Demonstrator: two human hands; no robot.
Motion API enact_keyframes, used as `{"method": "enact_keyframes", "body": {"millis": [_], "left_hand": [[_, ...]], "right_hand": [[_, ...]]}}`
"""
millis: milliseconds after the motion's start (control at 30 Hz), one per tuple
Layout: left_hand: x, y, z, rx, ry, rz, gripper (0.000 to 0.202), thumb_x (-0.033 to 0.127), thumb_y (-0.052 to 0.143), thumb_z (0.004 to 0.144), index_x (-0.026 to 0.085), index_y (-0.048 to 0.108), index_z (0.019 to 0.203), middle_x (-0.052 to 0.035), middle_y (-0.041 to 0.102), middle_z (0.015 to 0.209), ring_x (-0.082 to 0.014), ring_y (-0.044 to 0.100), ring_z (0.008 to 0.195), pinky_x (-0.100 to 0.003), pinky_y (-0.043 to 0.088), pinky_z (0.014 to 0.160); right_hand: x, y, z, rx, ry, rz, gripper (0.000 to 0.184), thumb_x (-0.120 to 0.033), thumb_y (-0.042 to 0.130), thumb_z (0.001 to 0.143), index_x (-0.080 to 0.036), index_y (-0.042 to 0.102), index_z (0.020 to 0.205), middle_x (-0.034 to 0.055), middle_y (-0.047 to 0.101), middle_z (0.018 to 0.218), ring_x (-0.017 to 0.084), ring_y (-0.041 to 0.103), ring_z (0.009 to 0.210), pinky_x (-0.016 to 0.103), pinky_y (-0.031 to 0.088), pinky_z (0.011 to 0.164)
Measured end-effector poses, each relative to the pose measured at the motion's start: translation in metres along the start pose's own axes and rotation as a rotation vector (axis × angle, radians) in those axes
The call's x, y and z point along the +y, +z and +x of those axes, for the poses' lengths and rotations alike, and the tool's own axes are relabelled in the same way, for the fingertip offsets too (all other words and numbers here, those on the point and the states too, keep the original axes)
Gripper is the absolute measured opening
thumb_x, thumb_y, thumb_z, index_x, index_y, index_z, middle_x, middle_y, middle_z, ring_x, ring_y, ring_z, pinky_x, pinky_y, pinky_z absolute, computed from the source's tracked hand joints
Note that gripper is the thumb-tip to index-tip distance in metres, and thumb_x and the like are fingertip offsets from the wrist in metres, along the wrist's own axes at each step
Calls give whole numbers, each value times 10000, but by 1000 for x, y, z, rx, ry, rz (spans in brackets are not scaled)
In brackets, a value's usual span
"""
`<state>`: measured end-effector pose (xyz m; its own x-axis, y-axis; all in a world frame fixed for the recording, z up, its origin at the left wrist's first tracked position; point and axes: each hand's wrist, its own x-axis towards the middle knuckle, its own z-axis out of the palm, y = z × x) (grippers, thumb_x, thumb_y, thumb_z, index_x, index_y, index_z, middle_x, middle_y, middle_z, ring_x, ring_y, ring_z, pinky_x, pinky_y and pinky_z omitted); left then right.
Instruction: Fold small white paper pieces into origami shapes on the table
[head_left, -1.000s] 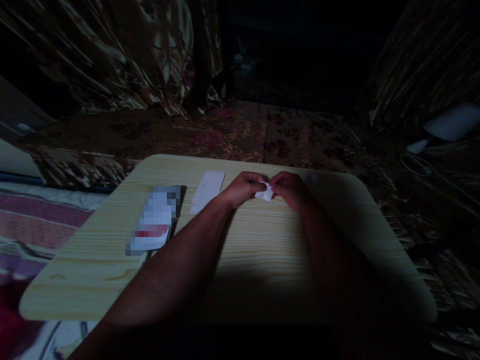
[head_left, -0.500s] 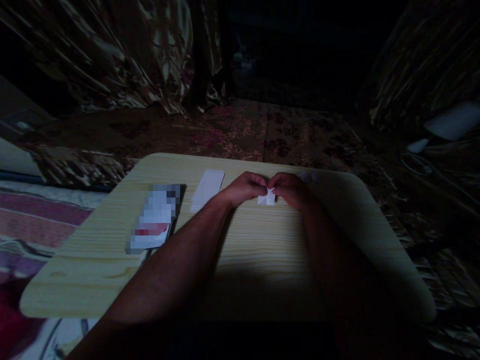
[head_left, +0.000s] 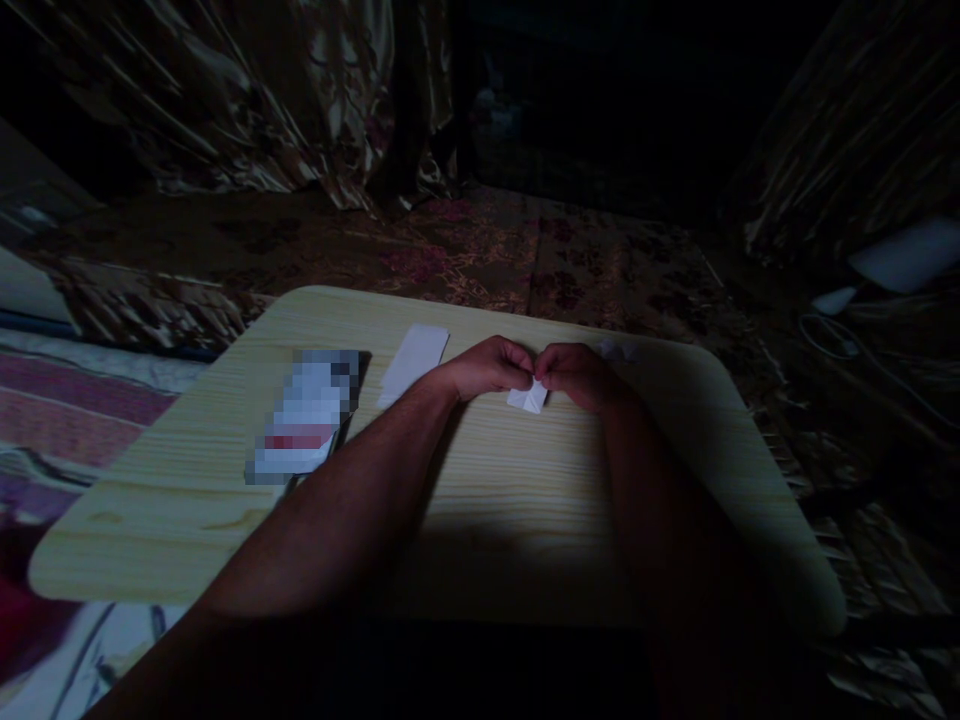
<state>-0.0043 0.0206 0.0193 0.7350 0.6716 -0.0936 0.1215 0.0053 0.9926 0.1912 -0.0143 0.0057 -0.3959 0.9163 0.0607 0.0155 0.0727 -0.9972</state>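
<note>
A small folded piece of white paper (head_left: 528, 397) is pinched between both my hands above the far middle of a light wooden table (head_left: 480, 520). My left hand (head_left: 486, 366) has its fingers curled onto the paper's left edge. My right hand (head_left: 574, 372) pinches its right edge, fingertips meeting those of the left. Most of the paper is covered by my fingers; only its lower corner shows. Both forearms reach in from the near edge.
A white paper strip (head_left: 412, 364) lies left of my hands, and a blurred white and red packet (head_left: 306, 428) further left. Another small white scrap (head_left: 616, 350) sits behind my right hand. Patterned dark fabric surrounds the table; a cable and white objects (head_left: 892, 262) lie at right.
The small paper has gone from spread and star-like to a tighter fold hanging below my fingertips. My hands stayed together; the view shifted slightly.
</note>
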Motion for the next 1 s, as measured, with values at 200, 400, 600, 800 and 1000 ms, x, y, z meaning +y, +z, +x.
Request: {"method": "enact_keyframes", "body": {"millis": [200, 400, 600, 800, 1000], "left_hand": [[-1, 0, 1, 29, -4, -15, 133, 206, 683, 572, 121, 677, 674, 40, 510, 494, -47, 367, 452, -199, 238, 451], [-4, 1, 4, 85, -5, -42, 133, 212, 703, 569, 124, 660, 659, 52, 474, 468, -39, 340, 434, -196, 215, 441], [-3, 2, 5, 100, 5, -13, 125, 212, 701, 579, 123, 644, 645, 52, 470, 473, -36, 332, 435, -198, 214, 441], [-4, 2, 6, 123, -2, 18, 116, 211, 676, 589, 119, 645, 653, 51, 468, 482, -36, 327, 439, -201, 204, 445], [-5, 2, 6, 132, -2, 16, 115, 207, 661, 583, 117, 643, 651, 50, 483, 490, -37, 333, 441, -205, 212, 448]], "right_hand": [[-1, 2, 0, 21, 18, -12, 172, -310, 720, 649, -191, 636, 740, -15, 618, 665, 129, 542, 609, 252, 421, 574], [1, 4, 2, 40, -35, 11, 164, -293, 706, 680, -182, 627, 769, -25, 581, 653, 110, 504, 593, 231, 374, 558], [3, 6, 3, 85, -53, -4, 145, -271, 700, 695, -172, 631, 775, -26, 577, 648, 96, 488, 564, 219, 355, 526], [6, 6, 5, 142, -41, -16, 133, -273, 698, 697, -175, 640, 765, -17, 608, 668, 96, 506, 550, 214, 370, 503], [6, 8, 6, 171, -40, -8, 139, -282, 702, 692, -176, 640, 758, -17, 610, 659, 96, 507, 540, 212, 367, 492]]}}
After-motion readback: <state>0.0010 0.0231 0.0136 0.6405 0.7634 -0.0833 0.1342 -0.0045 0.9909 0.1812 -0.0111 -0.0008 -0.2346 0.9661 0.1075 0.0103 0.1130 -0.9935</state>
